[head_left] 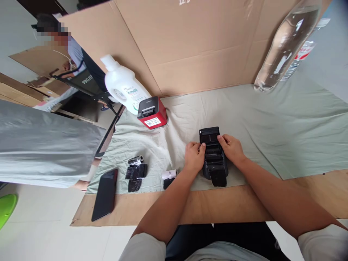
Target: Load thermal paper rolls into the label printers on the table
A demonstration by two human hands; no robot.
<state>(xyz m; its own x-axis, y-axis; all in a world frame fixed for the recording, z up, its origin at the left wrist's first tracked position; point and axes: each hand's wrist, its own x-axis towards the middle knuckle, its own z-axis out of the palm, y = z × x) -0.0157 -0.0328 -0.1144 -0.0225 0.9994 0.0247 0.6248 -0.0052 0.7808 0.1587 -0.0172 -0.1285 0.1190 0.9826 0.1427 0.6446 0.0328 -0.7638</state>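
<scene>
A black handheld printer (213, 150) lies on the green-grey cloth in front of me, its inside exposed and a shiny dark strip hanging over its near end. My left hand (195, 155) grips its left side, with the thumb on the upper edge. On the opposite side, my right hand (231, 146) holds it near the top, thumb pressed on the frame. The palm-side fingers of both hands are partly hidden. Left of the printer, my forearm partly covers a small white paper roll (169, 174) with a black piece below it.
A dark roll with black film (136, 171) and a phone (104, 195) lie at the left. Behind stand a red-and-black box-shaped printer (152, 113), a white jug (125, 85), a large clear bottle (288, 47) and a cardboard panel (195, 47). A person sits beyond, at the left.
</scene>
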